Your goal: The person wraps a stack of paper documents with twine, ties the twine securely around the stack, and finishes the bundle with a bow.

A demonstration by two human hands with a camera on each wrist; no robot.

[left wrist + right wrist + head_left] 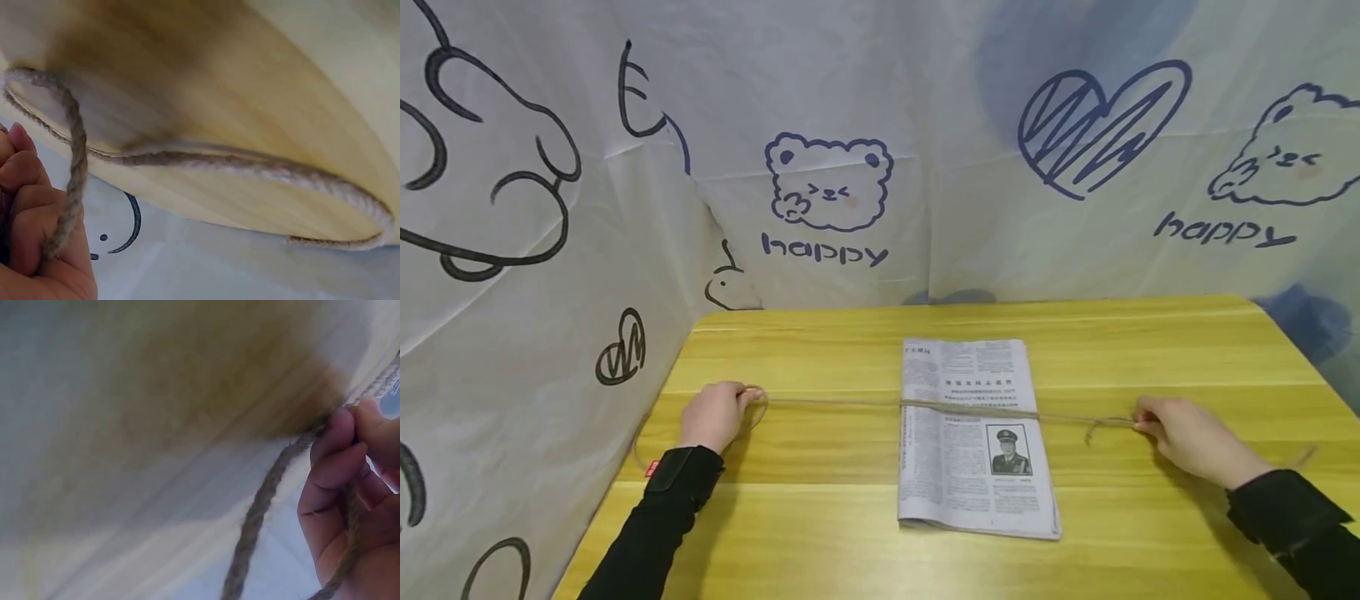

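A folded stack of newspapers (962,475) lies on the table, with brown twine (970,408) running across its middle. The twine stretches out to both sides. At the left my left hand (711,415) grips one length of it, and in the left wrist view a loop of twine (77,137) rises from the curled fingers (37,212). On the other side my right hand (1195,437) pinches the twine between thumb and fingers; its loose tail (253,525) hangs down in the right wrist view. The underside of the stack is hidden.
The wood-grain table (820,517) has rounded far corners. White cloth (955,217) with line drawings hangs behind it and along its left side. A small red tag (652,468) shows by the left cuff.
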